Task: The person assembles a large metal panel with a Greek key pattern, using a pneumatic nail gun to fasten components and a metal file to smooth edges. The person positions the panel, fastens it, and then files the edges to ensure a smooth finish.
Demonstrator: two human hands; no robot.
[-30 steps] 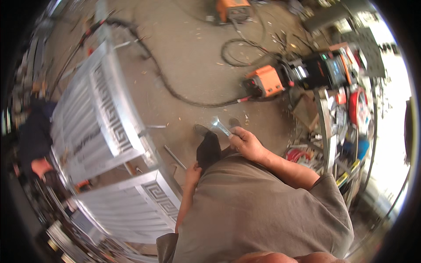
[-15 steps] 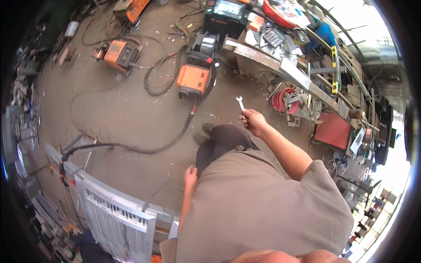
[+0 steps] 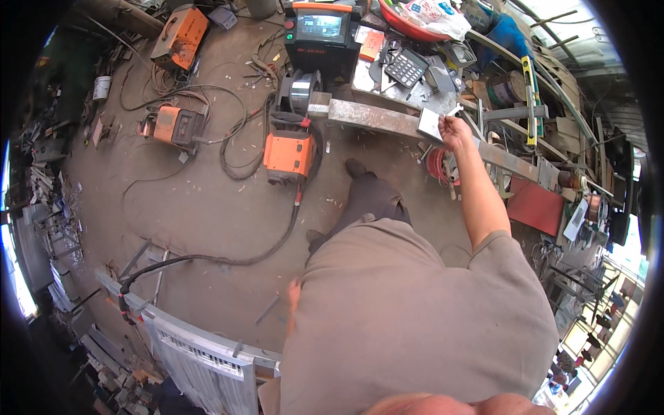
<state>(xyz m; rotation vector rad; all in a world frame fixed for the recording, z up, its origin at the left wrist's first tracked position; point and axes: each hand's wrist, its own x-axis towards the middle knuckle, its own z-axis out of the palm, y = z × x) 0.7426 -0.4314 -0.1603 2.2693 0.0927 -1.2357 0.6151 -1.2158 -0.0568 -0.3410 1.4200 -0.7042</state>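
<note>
My right hand (image 3: 454, 133) is stretched forward and grips a small silver open-end wrench (image 3: 454, 111), whose jaw end sticks out beyond my fingers. That hand is over a long metal beam (image 3: 377, 116) at the front of a cluttered bench, beside a pale flat plate (image 3: 429, 123) lying on it. Whether the wrench touches anything there cannot be made out. Down at my side hangs my left hand (image 3: 294, 292), smeared and partly hidden by my shirt, so its fingers are unclear.
An orange machine (image 3: 288, 153) stands on the floor ahead, its thick cable (image 3: 228, 261) curving left to a grey metal gate panel (image 3: 207, 377). On the bench are a calculator (image 3: 407, 68) and a yellow level (image 3: 530, 100). Below the beam sits a red bucket (image 3: 436, 164).
I have stepped toward the bench. My right hand has moved forward and right with the wrench, from above the floor to the beam. The left hand has swung lower, beside my shirt.
</note>
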